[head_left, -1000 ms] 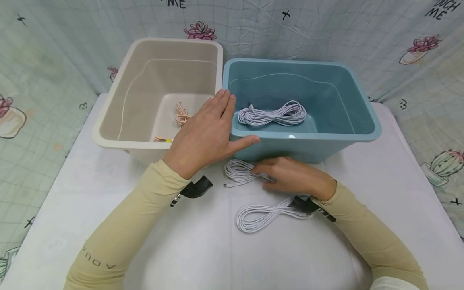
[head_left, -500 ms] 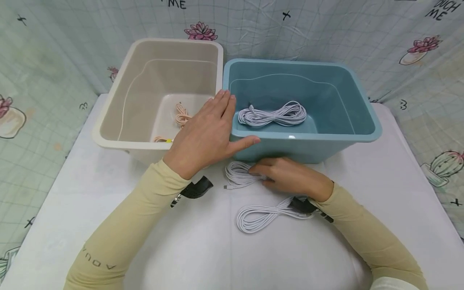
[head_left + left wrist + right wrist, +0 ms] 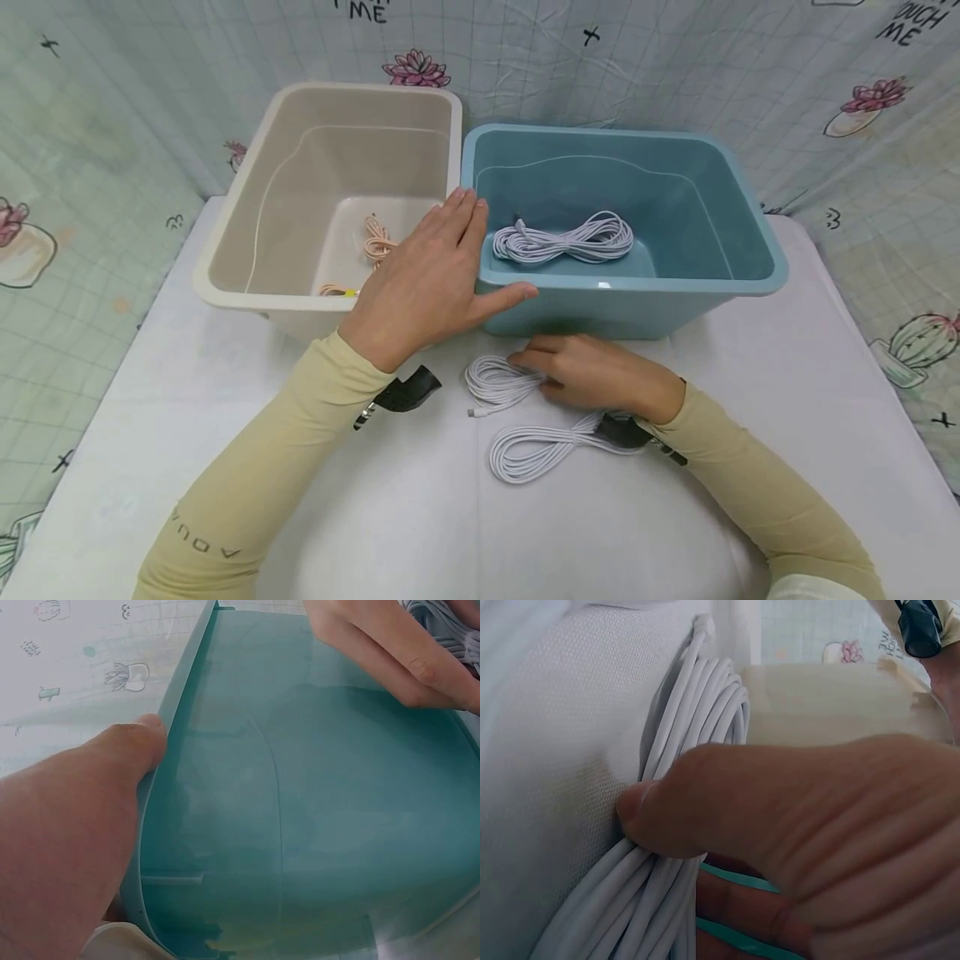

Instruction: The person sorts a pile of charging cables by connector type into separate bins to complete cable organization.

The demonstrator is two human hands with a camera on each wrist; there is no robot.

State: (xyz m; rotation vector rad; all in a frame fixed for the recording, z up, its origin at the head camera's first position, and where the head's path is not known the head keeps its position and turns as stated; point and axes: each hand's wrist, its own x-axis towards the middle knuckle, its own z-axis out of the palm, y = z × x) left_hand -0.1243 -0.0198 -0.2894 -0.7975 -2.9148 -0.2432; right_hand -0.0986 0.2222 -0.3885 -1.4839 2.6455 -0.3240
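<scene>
My left hand (image 3: 423,279) lies with straight fingers across the meeting rims of a beige bin (image 3: 240,300) and a blue bin (image 3: 675,285), its thumb on the blue rim. In front of the blue bin, my right hand (image 3: 600,375) grips a coiled white cable (image 3: 498,383) by its middle. The right wrist view shows the thumb curled over the cable strands (image 3: 697,712). A second coiled white cable (image 3: 525,454) lies nearer on the table, partly under the right wrist. Another white cable coil (image 3: 562,240) rests inside the blue bin.
Small peach-coloured cable bundles (image 3: 377,242) lie in the beige bin, partly hidden by the left hand. A white cloth covers the table (image 3: 420,517). Behind the bins hangs a patterned curtain (image 3: 525,67).
My right hand has drawn the white cable slightly towards the front, away from the blue bin. The left hand has stayed on the rims.
</scene>
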